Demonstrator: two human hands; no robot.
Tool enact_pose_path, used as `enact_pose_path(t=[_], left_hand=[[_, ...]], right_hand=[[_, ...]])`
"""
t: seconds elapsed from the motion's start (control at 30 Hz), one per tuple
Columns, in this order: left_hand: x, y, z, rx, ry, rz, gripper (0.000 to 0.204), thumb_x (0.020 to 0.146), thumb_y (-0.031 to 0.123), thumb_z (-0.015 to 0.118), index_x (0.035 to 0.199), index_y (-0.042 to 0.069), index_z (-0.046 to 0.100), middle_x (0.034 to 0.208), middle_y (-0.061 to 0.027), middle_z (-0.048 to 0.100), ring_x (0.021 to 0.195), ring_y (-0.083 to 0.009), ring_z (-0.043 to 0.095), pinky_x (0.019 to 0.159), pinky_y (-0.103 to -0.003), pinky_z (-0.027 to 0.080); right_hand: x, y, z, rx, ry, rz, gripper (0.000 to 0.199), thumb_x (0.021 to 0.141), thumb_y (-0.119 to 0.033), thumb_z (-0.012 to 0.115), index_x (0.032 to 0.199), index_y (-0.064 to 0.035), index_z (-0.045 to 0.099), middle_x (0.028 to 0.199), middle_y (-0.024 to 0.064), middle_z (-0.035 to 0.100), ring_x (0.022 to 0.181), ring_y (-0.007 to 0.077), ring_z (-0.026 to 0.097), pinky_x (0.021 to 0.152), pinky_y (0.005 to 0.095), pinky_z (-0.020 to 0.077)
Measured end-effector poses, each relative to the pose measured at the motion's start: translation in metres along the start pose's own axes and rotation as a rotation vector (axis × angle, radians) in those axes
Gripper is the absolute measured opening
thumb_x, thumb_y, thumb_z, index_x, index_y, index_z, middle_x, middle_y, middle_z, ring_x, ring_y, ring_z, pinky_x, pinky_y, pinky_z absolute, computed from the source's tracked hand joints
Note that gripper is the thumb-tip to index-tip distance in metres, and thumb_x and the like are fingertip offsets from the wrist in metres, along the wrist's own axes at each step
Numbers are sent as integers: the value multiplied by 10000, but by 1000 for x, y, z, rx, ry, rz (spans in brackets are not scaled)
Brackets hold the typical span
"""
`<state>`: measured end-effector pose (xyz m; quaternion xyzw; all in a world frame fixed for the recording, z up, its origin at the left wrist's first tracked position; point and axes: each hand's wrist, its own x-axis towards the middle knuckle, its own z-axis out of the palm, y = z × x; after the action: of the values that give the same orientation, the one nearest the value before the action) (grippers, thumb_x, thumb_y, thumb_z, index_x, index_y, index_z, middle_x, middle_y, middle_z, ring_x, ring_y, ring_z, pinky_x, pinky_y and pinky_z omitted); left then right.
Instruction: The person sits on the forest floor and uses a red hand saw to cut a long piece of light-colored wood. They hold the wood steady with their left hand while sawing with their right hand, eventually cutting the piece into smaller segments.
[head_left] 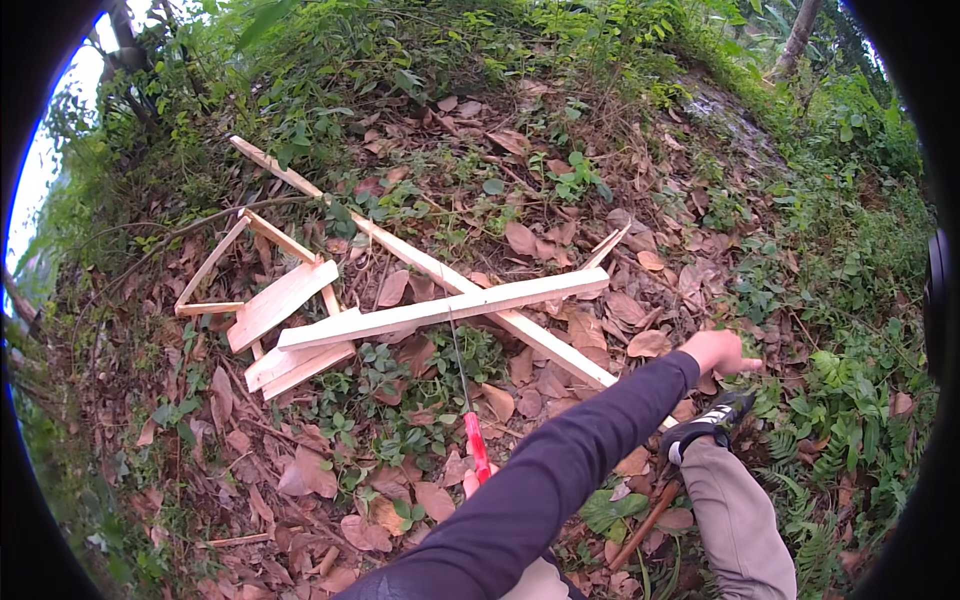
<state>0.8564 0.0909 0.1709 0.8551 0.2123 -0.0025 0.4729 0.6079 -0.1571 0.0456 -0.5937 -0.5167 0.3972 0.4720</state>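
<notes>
My right hand (718, 352) reaches out at about two o'clock, fingers curled loosely with one pointing right, gripping nothing I can see. The long plank (440, 275) lies just left of it, its axis running ten to four o'clock. My left hand is out of view.

my right arm in a long, close-fitting dark navy sleeve (560, 470) ending at the wrist, bare right hand (718, 352), grey-beige trouser leg (738, 520), black shoe (708, 422) with white stripe markings
</notes>
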Motion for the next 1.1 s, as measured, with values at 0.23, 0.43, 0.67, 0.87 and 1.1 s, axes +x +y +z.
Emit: enact_pose_path(t=[0.23,0.43,0.67,0.87,1.1], left_hand=[[-160,-129,-73,-97,929,438,259,882,215,761,732,4,745,934,-103,752,748,-196,707,680,-344,564],[-404,-287,-67,142,1652,-336,220,928,232,679,925,14,647,869,-94,629,814,-215,645,754,-353,511],[-408,-335,-33,530,775,-547,406,987,431,557,1071,45,646,1098,-159,625,1049,-348,601,894,-462,463],[-384,-337,-40,729,519,-580,541,770,458,732,1090,44,594,1034,-171,662,1013,-357,641,891,-471,483],[-358,-349,-44,507,620,-714,339,731,324,715,891,26,700,871,-212,716,875,-384,703,810,-491,555]], right_hand=[[9,-8,-13,103,81,154,201,837,-76,683,693,-3,564,520,26,459,503,75,412,471,320,346],[12,-21,-11,7,133,100,216,887,-146,734,769,-14,612,594,-19,491,535,54,433,488,264,333],[18,-21,-36,224,-75,312,252,976,-219,671,836,-9,657,621,-14,596,543,67,593,512,238,468],[21,-20,-30,-37,-60,153,313,911,-215,723,696,-24,600,507,13,444,475,75,408,455,312,328],[14,-2,-24,-67,-98,55,349,876,-153,739,627,-45,520,498,-2,424,462,69,381,443,299,309]])
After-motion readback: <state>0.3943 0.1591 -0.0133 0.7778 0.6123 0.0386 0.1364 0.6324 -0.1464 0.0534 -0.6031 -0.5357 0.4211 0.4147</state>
